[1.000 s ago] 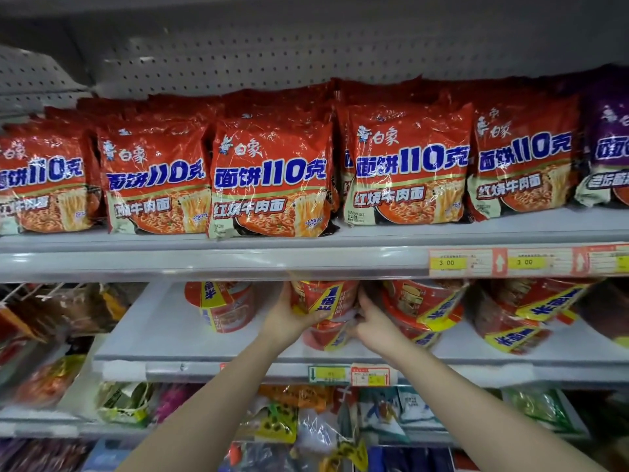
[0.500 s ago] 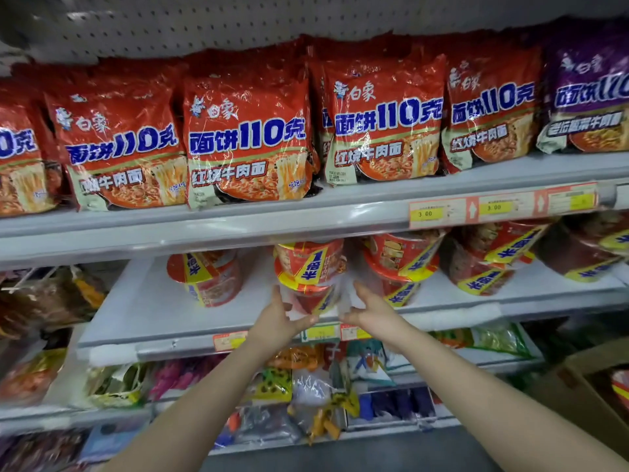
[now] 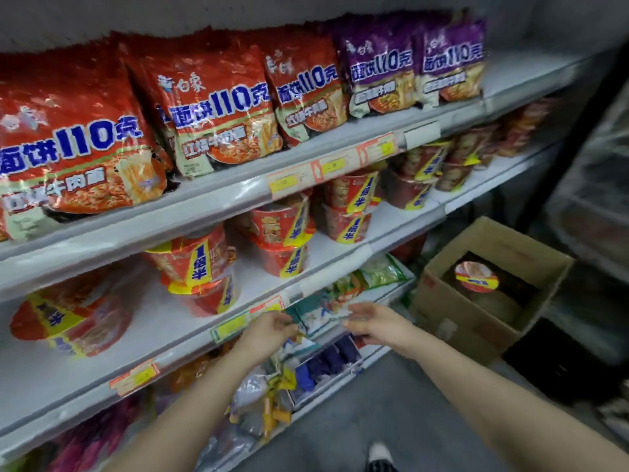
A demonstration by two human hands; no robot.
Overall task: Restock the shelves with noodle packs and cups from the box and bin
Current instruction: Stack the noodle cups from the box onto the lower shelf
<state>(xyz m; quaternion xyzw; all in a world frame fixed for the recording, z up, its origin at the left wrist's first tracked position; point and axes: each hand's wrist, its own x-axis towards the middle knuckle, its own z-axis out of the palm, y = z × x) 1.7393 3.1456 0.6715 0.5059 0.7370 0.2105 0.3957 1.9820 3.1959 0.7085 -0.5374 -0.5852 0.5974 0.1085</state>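
Note:
Red noodle packs (image 3: 221, 110) and purple noodle packs (image 3: 381, 69) line the top shelf. Below them red noodle cups (image 3: 200, 267) stand stacked along the middle shelf (image 3: 190, 332). A cardboard box (image 3: 476, 321) sits on the floor at the right with one red-lidded noodle cup (image 3: 476, 276) inside. My left hand (image 3: 269, 332) and my right hand (image 3: 377, 323) hover empty in front of the middle shelf's edge, fingers relaxed, apart from the cups. The view is blurred by motion.
A lower shelf (image 3: 340, 379) holds mixed snack bags. A dark bin (image 3: 561, 362) sits beside the box on the grey floor. A dark shelf post (image 3: 575, 131) rises at the right. My shoe (image 3: 379, 453) shows at the bottom.
Both hands let go of the stacked cups and drew back from the middle shelf. The view swung right and down, bringing the cardboard box into sight.

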